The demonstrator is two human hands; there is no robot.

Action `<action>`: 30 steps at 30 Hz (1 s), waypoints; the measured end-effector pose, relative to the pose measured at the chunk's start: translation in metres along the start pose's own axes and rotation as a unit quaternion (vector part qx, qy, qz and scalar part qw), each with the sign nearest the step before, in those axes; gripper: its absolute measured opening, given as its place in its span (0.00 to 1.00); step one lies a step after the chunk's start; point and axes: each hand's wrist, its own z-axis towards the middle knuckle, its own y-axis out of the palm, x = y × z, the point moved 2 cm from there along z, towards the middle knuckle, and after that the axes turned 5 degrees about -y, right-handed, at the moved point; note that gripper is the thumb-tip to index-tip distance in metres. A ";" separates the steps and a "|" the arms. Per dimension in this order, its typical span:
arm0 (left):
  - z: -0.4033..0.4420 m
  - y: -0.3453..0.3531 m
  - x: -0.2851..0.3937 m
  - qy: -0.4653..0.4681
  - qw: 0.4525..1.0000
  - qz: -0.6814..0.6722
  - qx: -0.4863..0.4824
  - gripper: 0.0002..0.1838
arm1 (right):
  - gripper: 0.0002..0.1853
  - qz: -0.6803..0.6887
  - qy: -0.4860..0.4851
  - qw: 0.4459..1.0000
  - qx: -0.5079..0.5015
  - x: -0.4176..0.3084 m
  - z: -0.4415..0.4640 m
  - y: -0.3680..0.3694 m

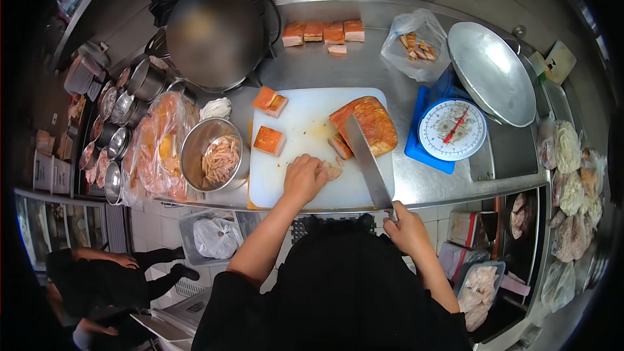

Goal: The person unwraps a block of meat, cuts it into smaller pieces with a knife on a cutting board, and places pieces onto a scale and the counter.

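On the white board (292, 185), right fingers (404, 226) grip a cleaver (368, 162) beside golden-brown, crisp-skinned meat (374, 123).

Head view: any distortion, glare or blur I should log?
Head view: strong fisheye, with the steel counter bowed and the corners black; head view: whitish glare on the counter's back rim; head view: the large round pan looks smeared and soft, while the knife and cutting board look fairly sharp.

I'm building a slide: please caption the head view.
The right hand holds a knife at roast meat on a white board, the left hand by a small piece.
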 end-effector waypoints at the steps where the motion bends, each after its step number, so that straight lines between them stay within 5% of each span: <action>1: -0.003 0.000 -0.004 -0.005 1.000 -0.001 0.003 0.09 | 0.16 -0.021 -0.021 1.000 -0.005 -0.003 0.004 0.003; 25: -0.021 -0.010 -0.013 0.061 0.997 -0.021 0.043 0.14 | 0.17 -0.132 -0.065 0.986 -0.078 -0.058 0.088 0.032; 30: -0.007 -0.007 -0.023 0.012 0.997 -0.073 0.035 0.08 | 0.18 -0.128 -0.043 0.988 -0.071 -0.051 0.086 0.026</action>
